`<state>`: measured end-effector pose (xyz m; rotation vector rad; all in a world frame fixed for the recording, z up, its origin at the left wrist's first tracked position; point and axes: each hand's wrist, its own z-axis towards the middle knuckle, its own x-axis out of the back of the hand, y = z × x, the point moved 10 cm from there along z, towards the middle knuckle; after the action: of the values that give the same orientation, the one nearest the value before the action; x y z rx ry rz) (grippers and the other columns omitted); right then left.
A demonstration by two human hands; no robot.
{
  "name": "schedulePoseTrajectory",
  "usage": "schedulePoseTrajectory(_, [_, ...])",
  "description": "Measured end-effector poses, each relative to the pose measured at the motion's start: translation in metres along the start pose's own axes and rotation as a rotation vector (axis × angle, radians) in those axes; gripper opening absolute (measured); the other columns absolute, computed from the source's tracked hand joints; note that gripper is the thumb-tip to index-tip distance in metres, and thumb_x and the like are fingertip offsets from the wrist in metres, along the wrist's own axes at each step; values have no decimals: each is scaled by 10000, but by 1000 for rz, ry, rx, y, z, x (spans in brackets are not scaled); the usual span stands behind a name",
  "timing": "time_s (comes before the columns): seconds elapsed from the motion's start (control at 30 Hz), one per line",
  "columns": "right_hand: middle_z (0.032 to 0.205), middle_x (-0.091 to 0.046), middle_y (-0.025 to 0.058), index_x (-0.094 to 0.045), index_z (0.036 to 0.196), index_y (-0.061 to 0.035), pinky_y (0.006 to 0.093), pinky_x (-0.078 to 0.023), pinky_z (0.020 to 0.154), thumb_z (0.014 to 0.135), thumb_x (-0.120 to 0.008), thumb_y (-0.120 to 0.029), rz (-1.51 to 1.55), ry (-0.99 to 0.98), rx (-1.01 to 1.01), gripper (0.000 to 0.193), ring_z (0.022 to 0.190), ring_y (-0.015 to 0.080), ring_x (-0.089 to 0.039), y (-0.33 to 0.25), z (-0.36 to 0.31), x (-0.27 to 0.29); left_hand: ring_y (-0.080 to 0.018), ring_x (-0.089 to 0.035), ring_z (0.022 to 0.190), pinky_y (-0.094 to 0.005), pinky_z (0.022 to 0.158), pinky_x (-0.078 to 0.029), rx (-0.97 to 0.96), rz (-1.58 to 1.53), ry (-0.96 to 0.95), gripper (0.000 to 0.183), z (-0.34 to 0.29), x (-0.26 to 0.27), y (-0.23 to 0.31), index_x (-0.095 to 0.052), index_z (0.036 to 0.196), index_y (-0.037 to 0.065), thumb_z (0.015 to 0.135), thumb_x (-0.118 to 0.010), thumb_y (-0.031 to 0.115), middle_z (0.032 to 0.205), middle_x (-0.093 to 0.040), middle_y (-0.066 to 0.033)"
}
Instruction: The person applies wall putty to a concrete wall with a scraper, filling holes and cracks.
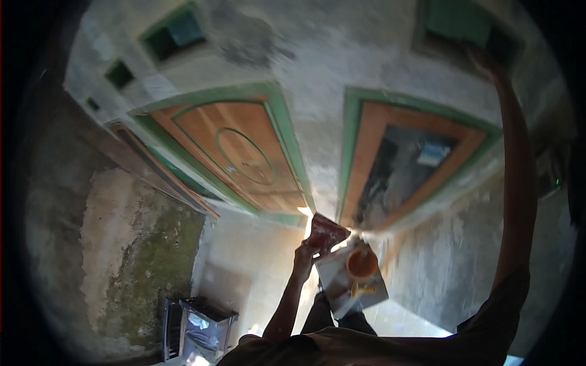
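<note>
My left hand is closed round a dark reddish-brown, flat-looking piece with a pointed corner. Its exact kind does not show. My right arm stretches high up the wall. At its end, my right hand reaches the lower edge of a green-framed wall opening; shadow and blur hide its fingers. Below the left hand's piece, an orange round tub stands on a grey square board or tabletop. Beside the tub lies a small yellow object, too blurred to name.
A wooden door in a green frame stands left of centre, with a wood-framed window to its right. Smaller openings pierce the patchy grey wall at upper left. A dark framed stand sits on the floor at lower left.
</note>
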<state>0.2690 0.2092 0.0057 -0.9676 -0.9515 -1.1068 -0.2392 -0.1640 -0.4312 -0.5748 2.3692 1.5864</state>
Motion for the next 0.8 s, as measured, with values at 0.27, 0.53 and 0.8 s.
schedulePoseTrajectory(0.27, [1212,-498,212,-401,1316,-154,386,-333,959,959,-231,-329,-67,-109,-288,432,1101,325,-496,-56,-8,48,-195,-610,832,-359,779,-516,-279,-195,11,234,-6,-4,124,-560,1023,-27,798,-543,34,929,-607,-105])
schedulePoseTrajectory(0.53, [1121,-544,201,-491,1239,-117,392,-363,899,921,-311,-458,-52,-10,3,500,1007,352,-518,-17,24,33,-194,-620,803,-339,764,-541,-379,-301,-24,176,9,-5,179,-577,960,-51,797,-592,13,927,-615,-109])
schedulePoseTrajectory(0.8, [1153,-570,168,-547,1174,-38,350,-328,938,916,-326,-494,156,49,-139,569,1064,260,-522,-28,7,45,-180,-628,777,-334,726,-550,-524,-511,28,126,16,30,214,-590,930,10,809,-561,-15,888,-630,-87])
